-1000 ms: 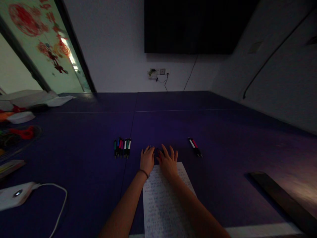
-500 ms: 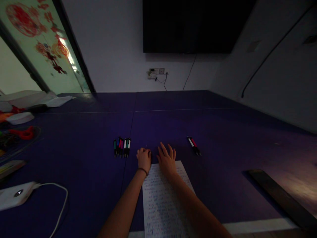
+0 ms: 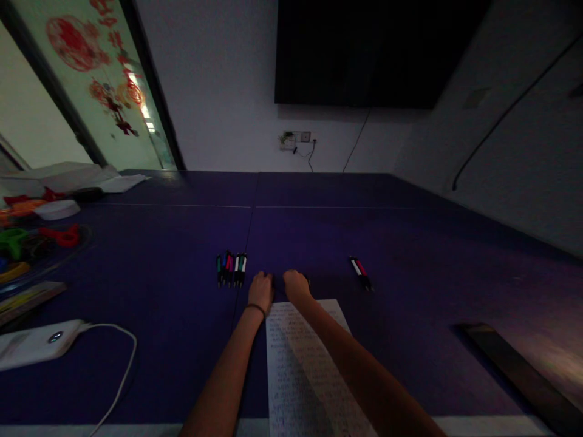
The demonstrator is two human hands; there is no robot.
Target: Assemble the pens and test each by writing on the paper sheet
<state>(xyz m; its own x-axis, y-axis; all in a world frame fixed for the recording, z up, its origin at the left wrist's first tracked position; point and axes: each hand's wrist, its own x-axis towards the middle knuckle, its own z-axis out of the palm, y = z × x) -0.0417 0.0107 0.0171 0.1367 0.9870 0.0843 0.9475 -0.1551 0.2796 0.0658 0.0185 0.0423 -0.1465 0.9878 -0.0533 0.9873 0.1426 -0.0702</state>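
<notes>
My left hand (image 3: 261, 289) rests as a closed fist on the dark blue table (image 3: 159, 267), just past the top left corner of a handwritten sheet of paper (image 3: 300, 364). My right hand (image 3: 296, 285) is beside it, fingers curled shut over something small and dark that I cannot make out. A row of several coloured pens (image 3: 230, 268) lies just left of my left hand. Two more pens (image 3: 361, 272), one with a red part, lie to the right of my right hand.
A white device (image 3: 31, 343) with a white cable (image 3: 113, 370) sits at the near left. Coloured clutter (image 3: 27, 240) and papers (image 3: 82, 179) fill the far left. A dark flat bar (image 3: 519, 370) lies at the near right. A black screen (image 3: 373, 48) hangs on the wall.
Both hands went from spread fingers to closed: the left curled first, then the right. The view shifted slightly, showing more of the left side.
</notes>
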